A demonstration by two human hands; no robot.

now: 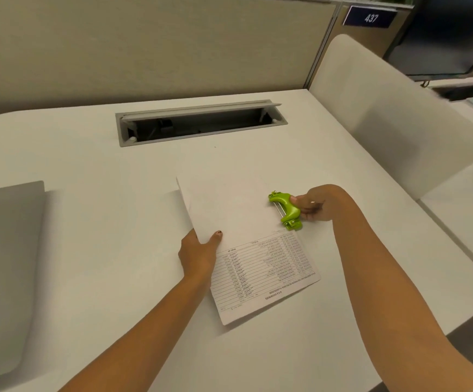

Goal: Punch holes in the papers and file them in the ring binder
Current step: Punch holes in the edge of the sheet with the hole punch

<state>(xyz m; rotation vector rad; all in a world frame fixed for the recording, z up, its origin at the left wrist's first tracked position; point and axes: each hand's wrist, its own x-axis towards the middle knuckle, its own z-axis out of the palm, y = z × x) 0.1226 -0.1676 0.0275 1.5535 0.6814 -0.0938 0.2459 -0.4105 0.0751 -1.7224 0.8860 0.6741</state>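
A printed sheet of paper (260, 267) lies on the white desk (116, 222), turned at an angle, with a table of text on its near half. My left hand (200, 250) pinches its left edge, thumb on top, and that edge lifts a little off the desk. A lime-green hole punch (284, 210) sits at the paper's right edge. My right hand (314, 205) grips the punch from the right side, fingers curled round its handle. A grey flat binder or folder (6, 273) lies shut at the left of the desk.
An open cable tray (201, 124) is sunk into the desk at the back. A beige partition wall stands behind it. A white divider panel (393, 114) rises on the right, with a dark monitor (456, 38) beyond it.
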